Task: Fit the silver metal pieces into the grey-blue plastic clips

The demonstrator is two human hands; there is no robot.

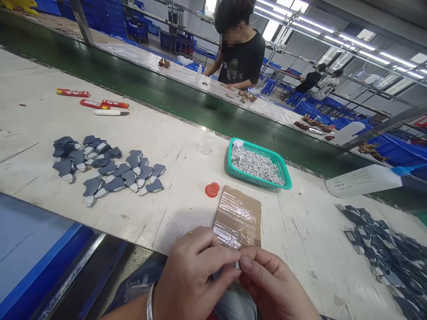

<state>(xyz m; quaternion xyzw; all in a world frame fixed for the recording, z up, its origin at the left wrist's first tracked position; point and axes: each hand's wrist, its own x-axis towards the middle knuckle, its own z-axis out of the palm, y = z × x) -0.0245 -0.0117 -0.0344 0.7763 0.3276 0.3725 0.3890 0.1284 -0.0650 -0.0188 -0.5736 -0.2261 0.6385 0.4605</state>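
At the table's near edge, my left hand [196, 271] and my right hand [275, 280] meet fingertip to fingertip. Both are closed in a pinch around a small whitish piece [237, 264], mostly hidden by the fingers. Just beyond them lies a cardboard sheet [238, 213] covered with shiny clear tape. A small red cap-like dish [212, 190] sits by its left edge. Farther back stands a green plastic basket [287, 175] holding many small grey-white pieces [256, 165].
Dark grey and white shaped parts [116, 173] lie spread at left, with another heap [383, 249] at right. A white-handled knife [108, 113] rests near red-and-yellow tubes [73, 93]. A clear bottle [363, 181] lies tilted at right. Across the green conveyor [187, 104] another person [238, 58] works.
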